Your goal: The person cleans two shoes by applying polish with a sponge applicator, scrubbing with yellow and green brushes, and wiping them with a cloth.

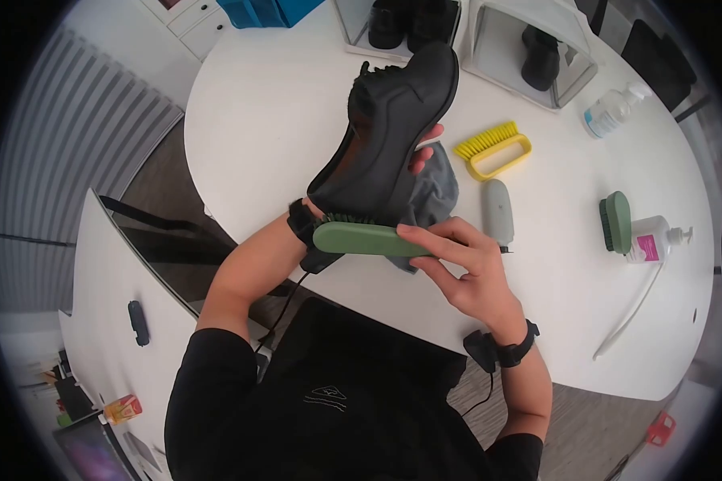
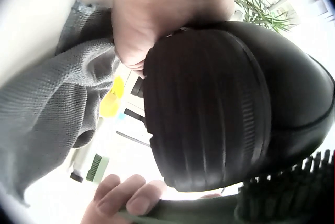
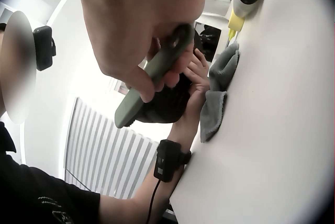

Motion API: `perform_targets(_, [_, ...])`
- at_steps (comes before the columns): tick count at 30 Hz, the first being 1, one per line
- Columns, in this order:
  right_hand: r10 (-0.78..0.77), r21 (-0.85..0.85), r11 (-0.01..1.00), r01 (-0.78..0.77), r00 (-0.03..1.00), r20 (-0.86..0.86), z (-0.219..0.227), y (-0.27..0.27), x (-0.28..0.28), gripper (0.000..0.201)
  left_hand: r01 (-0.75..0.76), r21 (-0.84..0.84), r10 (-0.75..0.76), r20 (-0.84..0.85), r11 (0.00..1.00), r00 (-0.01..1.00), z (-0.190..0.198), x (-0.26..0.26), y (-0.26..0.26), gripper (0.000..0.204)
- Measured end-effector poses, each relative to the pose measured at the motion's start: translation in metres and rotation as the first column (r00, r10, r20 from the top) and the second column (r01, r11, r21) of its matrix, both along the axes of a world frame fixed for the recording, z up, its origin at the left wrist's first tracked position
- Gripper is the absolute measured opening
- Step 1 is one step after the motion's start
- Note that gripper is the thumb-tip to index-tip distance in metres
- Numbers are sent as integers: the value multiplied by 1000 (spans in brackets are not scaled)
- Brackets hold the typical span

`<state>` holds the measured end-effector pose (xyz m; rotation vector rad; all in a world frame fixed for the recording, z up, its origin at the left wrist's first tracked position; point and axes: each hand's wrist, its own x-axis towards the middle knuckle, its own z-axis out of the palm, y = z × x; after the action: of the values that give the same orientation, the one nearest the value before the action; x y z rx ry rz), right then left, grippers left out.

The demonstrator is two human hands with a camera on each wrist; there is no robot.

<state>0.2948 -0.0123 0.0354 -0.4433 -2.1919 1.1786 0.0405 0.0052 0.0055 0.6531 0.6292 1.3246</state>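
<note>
A black shoe (image 1: 393, 120) is held up over the table, heel toward the person, in the left hand (image 1: 425, 150), whose fingertips show at its far side. The right hand (image 1: 473, 268) pinches the end of a green brush (image 1: 361, 239), its dark bristles against the shoe's heel end. In the left wrist view the bristles (image 2: 288, 195) lie along the edge of the shoe (image 2: 209, 109). A grey cloth (image 1: 433, 192) hangs or lies beside the shoe, by the left hand; whether the hand touches it, I cannot tell.
On the white table (image 1: 249, 96) are a yellow brush (image 1: 501, 152), a grey handheld device (image 1: 498, 212), another green brush (image 1: 615, 223), a pump bottle (image 1: 651, 239) and a clear bottle (image 1: 614, 111). Two boxes with black shoes, one box here (image 1: 529, 56), stand at the far edge.
</note>
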Motion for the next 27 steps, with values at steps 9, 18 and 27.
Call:
perform_targets(9, [-83,-42,996,80,994,-70,8,-4,-3,60,351,185,-396,398,918,827,-26,-17,15,72])
perform_targets(18, [-269,-132,957,258,961,-71,6,19,12,56,104,25,-94,-246,994,965,4,9,-17,50])
perform_targets(27, [-353,-157,933,324,907,-228,-5,22,10,52,169,-167,-155,95,971,983,-30,-7,-1,68])
